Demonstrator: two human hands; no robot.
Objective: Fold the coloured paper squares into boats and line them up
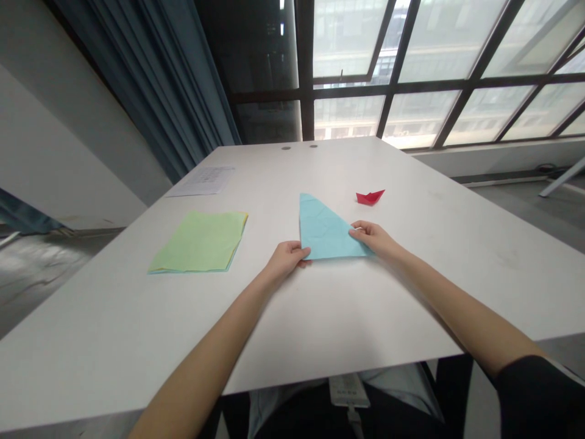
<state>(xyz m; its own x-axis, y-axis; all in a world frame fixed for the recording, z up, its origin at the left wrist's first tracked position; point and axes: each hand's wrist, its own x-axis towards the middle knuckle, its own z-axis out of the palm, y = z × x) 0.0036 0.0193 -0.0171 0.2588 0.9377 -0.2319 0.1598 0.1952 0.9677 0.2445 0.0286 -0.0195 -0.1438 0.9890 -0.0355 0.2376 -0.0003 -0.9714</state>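
Observation:
A light blue sheet of paper (pixel 326 231), folded into a triangle, is between my two hands near the middle of the table. Faint crease lines run across its face. My left hand (pixel 287 257) pinches the lower left corner, thumb on top and fingers beneath. On the sloping right edge, my right hand (pixel 369 236) grips the paper between thumb and fingers. The lower right corner is partly hidden by that hand. Beyond it sits a small red paper boat (pixel 370 197), touched by neither hand.
A stack of coloured paper (pixel 198 242), green on top, lies to the left. Farther back is a printed sheet (pixel 203 181). The white table (pixel 269 341) has its front edge close to my body. Windows and a blue curtain (pixel 150 73) stand behind.

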